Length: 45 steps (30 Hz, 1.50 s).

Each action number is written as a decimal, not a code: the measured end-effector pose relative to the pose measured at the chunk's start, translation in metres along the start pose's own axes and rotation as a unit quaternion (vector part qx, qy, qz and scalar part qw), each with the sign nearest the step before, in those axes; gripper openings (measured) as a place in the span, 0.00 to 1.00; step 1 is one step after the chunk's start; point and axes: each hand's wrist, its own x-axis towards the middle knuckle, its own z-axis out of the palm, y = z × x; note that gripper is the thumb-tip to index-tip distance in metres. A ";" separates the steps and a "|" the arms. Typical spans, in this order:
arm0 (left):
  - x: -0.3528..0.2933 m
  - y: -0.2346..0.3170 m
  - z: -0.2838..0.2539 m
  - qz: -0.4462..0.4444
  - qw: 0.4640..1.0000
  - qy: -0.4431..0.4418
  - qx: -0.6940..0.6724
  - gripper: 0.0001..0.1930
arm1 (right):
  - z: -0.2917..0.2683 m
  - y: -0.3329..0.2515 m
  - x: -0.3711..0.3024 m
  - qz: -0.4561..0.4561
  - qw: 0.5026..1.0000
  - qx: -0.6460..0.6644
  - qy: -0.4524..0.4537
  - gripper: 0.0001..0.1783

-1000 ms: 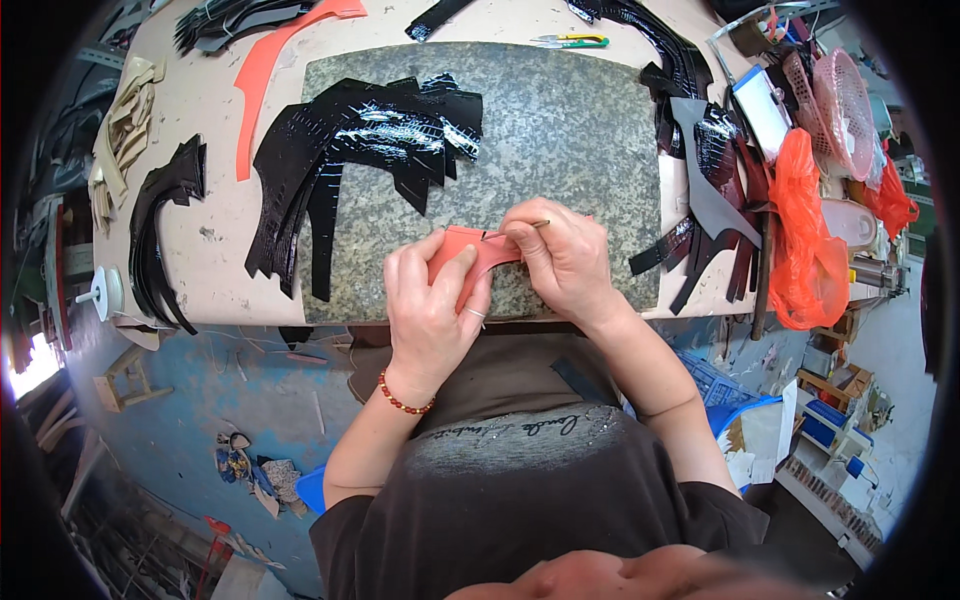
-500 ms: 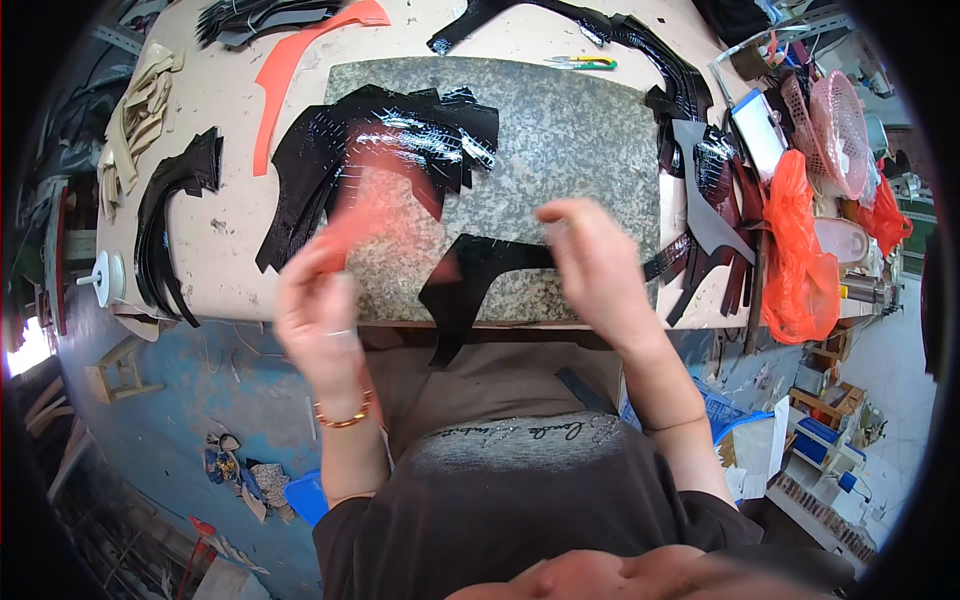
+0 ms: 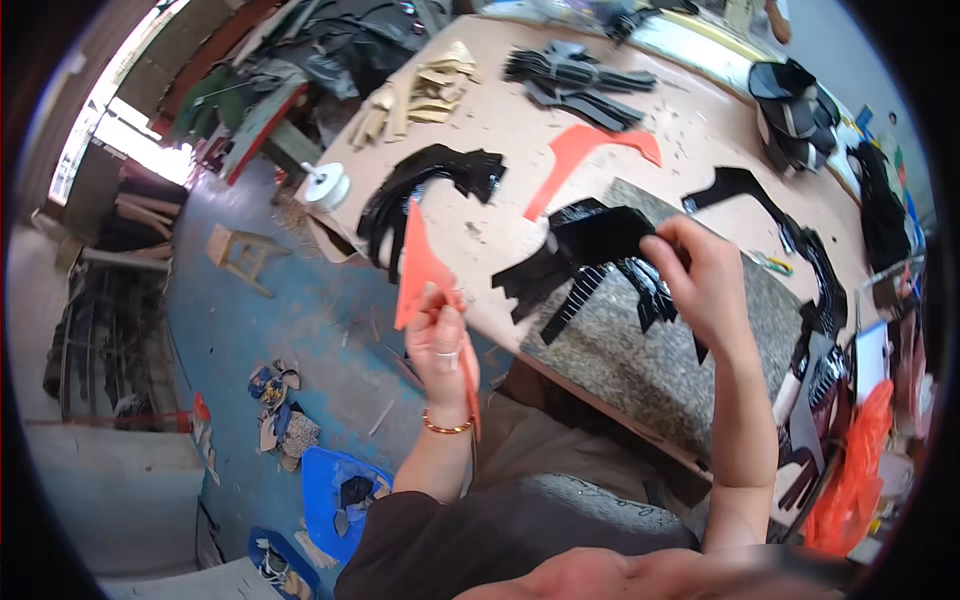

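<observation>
My left hand (image 3: 440,350) pinches a coral-coloured, curved flat cut piece (image 3: 424,262), held up beyond the table's front edge. Its narrow tail hangs down beside my wrist. My right hand (image 3: 708,285) has thumb and fingers closed on the end of a black curved cut piece (image 3: 606,236). That piece is over a fanned pile of glossy black cut pieces (image 3: 655,292), which it partly hides. Under the pile lies a speckled stone slab (image 3: 640,375). Farther back, another coral piece (image 3: 578,158) rests flat on the pale table.
Stacked black pieces (image 3: 420,185) and a white spool (image 3: 328,188) sit at the table's left edge. Beige strips (image 3: 432,88) and black bundles (image 3: 575,80) lie behind. Small snips (image 3: 772,263) and an orange-red bag (image 3: 852,480) are to the right. A blue bin (image 3: 322,492) stands on the floor.
The view has turned left. My left hand has carried the coral piece off the slab, past the table edge. My right hand now holds a black piece over the pile.
</observation>
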 end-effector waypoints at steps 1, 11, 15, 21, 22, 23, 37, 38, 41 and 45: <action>-0.003 0.004 0.009 0.014 1.000 -0.013 0.003 0.13 | 0.009 0.011 0.018 0.000 0.999 -0.033 0.004 0.09; -0.039 -0.038 0.048 -0.028 0.883 -0.340 0.323 0.18 | 0.031 0.077 -0.031 -0.047 0.985 -0.169 -0.005 0.09; -0.056 -0.067 0.075 0.008 0.842 -0.411 0.349 0.18 | -0.023 0.130 -0.057 0.009 0.977 -0.215 0.012 0.09; -0.059 -0.069 0.080 0.063 0.820 -0.430 0.374 0.19 | -0.084 0.224 -0.004 0.126 0.958 -0.229 0.119 0.10; -0.061 -0.069 0.080 0.065 0.822 -0.423 0.376 0.19 | -0.086 0.236 0.012 0.155 0.952 -0.236 0.119 0.11; -0.061 -0.069 0.080 0.069 0.822 -0.418 0.379 0.19 | -0.085 0.246 0.029 0.183 0.945 -0.243 0.118 0.12; -0.064 -0.069 0.077 0.140 0.810 -0.405 0.400 0.19 | -0.063 0.276 0.096 0.164 0.891 -0.418 0.064 0.10; -0.064 -0.069 0.077 0.139 0.810 -0.407 0.398 0.19 | -0.067 0.279 0.091 0.116 0.893 -0.424 0.093 0.08; -0.063 -0.070 0.079 0.123 0.815 -0.412 0.388 0.19 | -0.084 0.252 0.081 0.026 0.889 -0.428 0.165 0.06; -0.059 -0.070 0.062 -0.030 0.925 -0.310 0.219 0.16 | -0.117 0.148 0.058 -0.142 0.864 -0.402 0.267 0.08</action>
